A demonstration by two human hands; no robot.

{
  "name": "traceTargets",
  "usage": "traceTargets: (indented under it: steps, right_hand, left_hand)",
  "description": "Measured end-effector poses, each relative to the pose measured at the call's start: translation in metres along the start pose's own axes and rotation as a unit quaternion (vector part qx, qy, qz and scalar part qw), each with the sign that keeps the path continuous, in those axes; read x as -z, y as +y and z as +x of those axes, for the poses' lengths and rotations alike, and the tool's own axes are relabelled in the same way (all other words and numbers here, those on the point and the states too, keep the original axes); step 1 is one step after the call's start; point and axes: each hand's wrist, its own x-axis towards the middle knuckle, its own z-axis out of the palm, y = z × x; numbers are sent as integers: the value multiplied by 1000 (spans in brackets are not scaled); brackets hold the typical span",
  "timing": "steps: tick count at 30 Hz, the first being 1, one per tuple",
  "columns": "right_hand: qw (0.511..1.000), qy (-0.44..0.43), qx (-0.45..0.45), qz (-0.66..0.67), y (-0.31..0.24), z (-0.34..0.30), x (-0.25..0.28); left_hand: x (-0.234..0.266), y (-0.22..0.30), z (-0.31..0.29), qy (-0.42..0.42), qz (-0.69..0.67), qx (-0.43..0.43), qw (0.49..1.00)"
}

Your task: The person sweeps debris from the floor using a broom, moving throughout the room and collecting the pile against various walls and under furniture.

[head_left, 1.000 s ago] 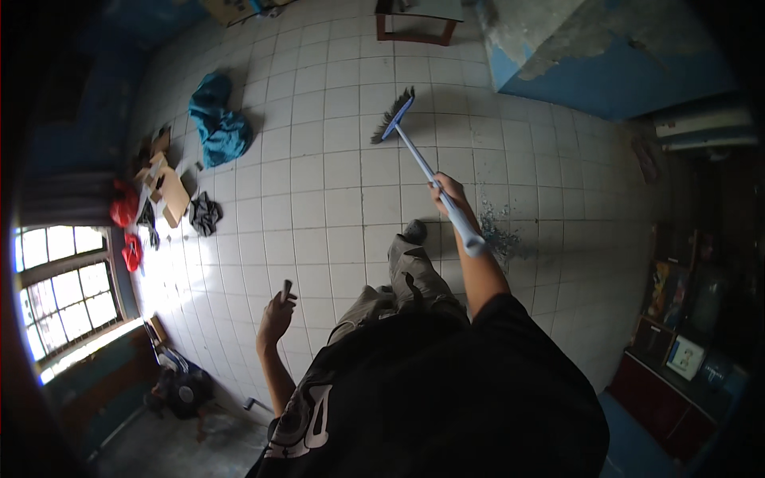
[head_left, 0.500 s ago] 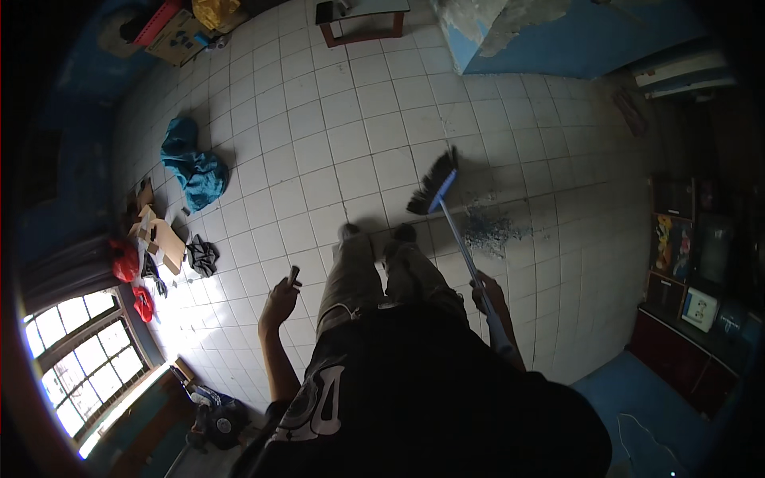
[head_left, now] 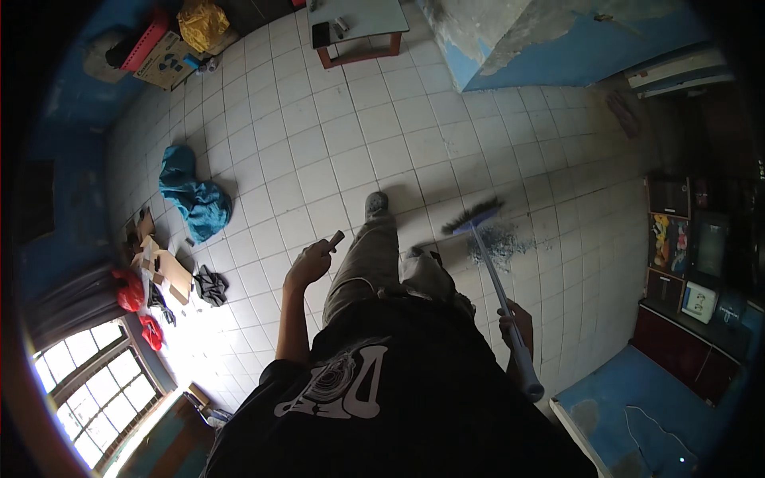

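Note:
My right hand (head_left: 519, 323) is closed round the grey-blue handle of a broom (head_left: 491, 263). The broom's dark bristles touch the tiled floor (head_left: 311, 143) ahead of my feet, at the far edge of a scattered heap of grey debris (head_left: 514, 243). Out in front of my body on the left, my left hand (head_left: 309, 264) is closed on a short, brownish stick-like piece (head_left: 336, 239), whose exact kind I cannot make out. The handle's thick end sticks out behind my right hand.
At left lie a teal cloth (head_left: 195, 199), opened cardboard (head_left: 171, 272), a black crumpled bag (head_left: 210, 285) and red plastic bags (head_left: 127, 290). A low table (head_left: 362, 22) stands far ahead, near a peeling blue wall (head_left: 558, 60). A cabinet (head_left: 685, 354) lines the right side.
The broom head has swung right and nearer, from left of the debris to its far edge. My left foot has stepped forward, and my left hand has moved right and up in the view.

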Motion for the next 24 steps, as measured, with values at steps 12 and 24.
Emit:
traceTargets:
  steps: [12, 24]
  right_hand:
    - [969, -239, 49, 36, -101, 187, -216]
    - [690, -3, 457, -561, -53, 206, -182]
  left_hand:
    - [115, -29, 35, 100, -69, 40, 992]
    - [100, -98, -13, 96, -153, 174, 968]
